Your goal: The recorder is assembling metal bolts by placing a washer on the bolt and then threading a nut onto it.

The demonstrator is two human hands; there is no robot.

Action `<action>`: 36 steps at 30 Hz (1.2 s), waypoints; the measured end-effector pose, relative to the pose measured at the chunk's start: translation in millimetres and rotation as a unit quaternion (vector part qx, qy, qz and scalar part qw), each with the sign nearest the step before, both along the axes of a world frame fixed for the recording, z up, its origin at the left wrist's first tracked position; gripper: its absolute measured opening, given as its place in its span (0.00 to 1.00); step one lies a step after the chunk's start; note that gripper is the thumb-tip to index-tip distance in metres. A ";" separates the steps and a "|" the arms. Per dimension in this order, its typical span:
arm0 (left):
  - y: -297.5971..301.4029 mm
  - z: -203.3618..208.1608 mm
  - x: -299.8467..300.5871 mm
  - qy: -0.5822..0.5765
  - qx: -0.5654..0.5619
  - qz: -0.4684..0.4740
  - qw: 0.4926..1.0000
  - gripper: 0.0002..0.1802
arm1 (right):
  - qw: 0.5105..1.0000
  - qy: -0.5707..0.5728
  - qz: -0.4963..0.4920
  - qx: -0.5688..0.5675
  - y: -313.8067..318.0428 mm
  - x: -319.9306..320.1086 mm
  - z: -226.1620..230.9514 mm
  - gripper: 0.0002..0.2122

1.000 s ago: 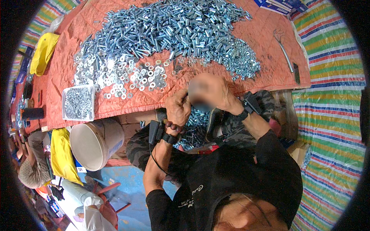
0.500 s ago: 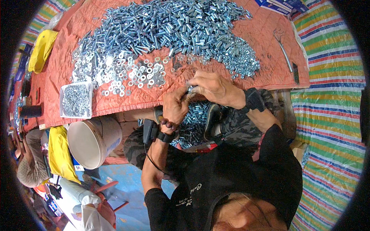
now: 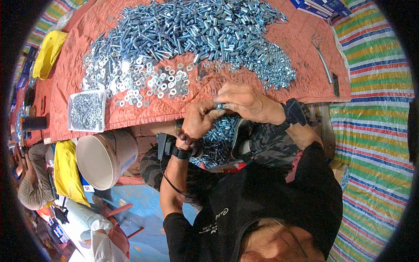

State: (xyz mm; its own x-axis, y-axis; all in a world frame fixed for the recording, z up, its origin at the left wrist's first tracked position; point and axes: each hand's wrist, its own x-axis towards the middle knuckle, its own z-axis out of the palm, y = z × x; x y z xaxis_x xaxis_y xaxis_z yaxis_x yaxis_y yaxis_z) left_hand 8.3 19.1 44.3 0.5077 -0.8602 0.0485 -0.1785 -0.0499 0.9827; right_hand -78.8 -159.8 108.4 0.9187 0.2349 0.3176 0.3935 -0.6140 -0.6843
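Note:
My left hand (image 3: 197,119) and my right hand (image 3: 249,103) meet over the front edge of the red quilted cloth (image 3: 301,94). Pinched in the left fingers is a small bluish metal fastener (image 3: 220,106), mostly covered, so its exact kind does not show. The right fingertips close on its other side. Beyond the hands lie flat washers (image 3: 170,83) in a loose spread, a heap of nuts (image 3: 277,72), and a large pile of bolts and metal sleeves (image 3: 187,30).
A white tray (image 3: 104,114) of small metal parts sits at the left corner, above a tilted pale bucket (image 3: 117,174). More fasteners (image 3: 214,150) lie below the table edge between my legs. A wire hand rake (image 3: 323,63) rests at right. Another person's sleeve (image 3: 37,192) shows far left.
Both hands stay together at the fastener. The right hand and wrist have shifted slightly to the right, and more of the fastener's bluish end shows between the fingers.

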 end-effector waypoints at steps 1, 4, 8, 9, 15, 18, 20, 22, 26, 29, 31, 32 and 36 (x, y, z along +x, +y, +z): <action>1.6 1.7 0.5 0.085 0.040 -0.043 0.995 0.09 | 0.999 0.020 0.020 0.023 -1.2 -0.9 0.2 0.10; 4.0 -1.7 -0.1 0.180 0.052 -0.085 0.979 0.10 | 0.996 0.039 0.053 0.055 -5.5 -2.6 -0.5 0.10; 1.6 4.1 -3.6 0.212 0.069 -0.077 0.972 0.10 | 0.996 0.036 0.060 0.062 -8.8 -4.6 -0.8 0.11; 0.7 5.4 -4.0 0.191 0.076 -0.071 0.976 0.10 | 0.996 0.036 0.060 0.061 -8.6 -5.2 -0.8 0.11; -5.0 -11.6 -7.9 -0.041 -0.004 0.015 0.999 0.10 | 0.997 0.072 -0.034 -0.003 -2.5 -8.9 -2.6 0.09; -5.1 -1.8 -8.3 -0.102 0.044 0.042 0.993 0.11 | 0.995 0.050 -0.072 -0.047 -0.6 -8.1 -5.0 0.09; -3.1 -1.2 -10.3 -0.120 0.056 0.066 0.989 0.12 | 0.994 0.045 -0.095 -0.029 3.6 -8.9 -7.0 0.09; -2.2 -2.5 -11.3 -0.188 0.023 0.116 0.975 0.13 | 0.990 0.074 -0.118 -0.013 7.8 -10.7 -6.5 0.09; 0.6 -7.9 -10.9 -0.261 0.047 0.143 0.954 0.13 | 0.982 0.088 -0.166 -0.013 18.7 -11.0 -10.3 0.09; -12.2 -14.6 -12.6 -0.300 0.049 0.155 0.940 0.12 | 0.976 0.093 -0.193 -0.027 12.8 -14.6 -15.4 0.09; -5.2 -15.1 -12.3 -0.311 0.037 0.156 0.937 0.19 | 0.982 0.073 -0.170 -0.045 13.5 -12.5 -18.8 0.09; -5.0 -15.7 -12.6 -0.311 0.038 0.156 0.937 0.19 | 0.985 0.053 -0.151 -0.065 11.9 -11.7 -20.3 0.09; -0.4 -11.5 -10.9 -0.262 0.030 0.150 0.953 0.18 | 0.993 0.021 -0.101 -0.058 10.3 -9.2 -19.3 0.10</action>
State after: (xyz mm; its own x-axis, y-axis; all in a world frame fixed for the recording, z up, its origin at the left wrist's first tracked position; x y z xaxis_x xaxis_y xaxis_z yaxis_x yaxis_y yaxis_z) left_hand -2.7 18.7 32.8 0.6500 -0.6896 0.3192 -0.6136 -0.2285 0.7559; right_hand -87.9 -149.5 89.1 0.9625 0.0775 0.2600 0.2273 -0.7536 -0.6168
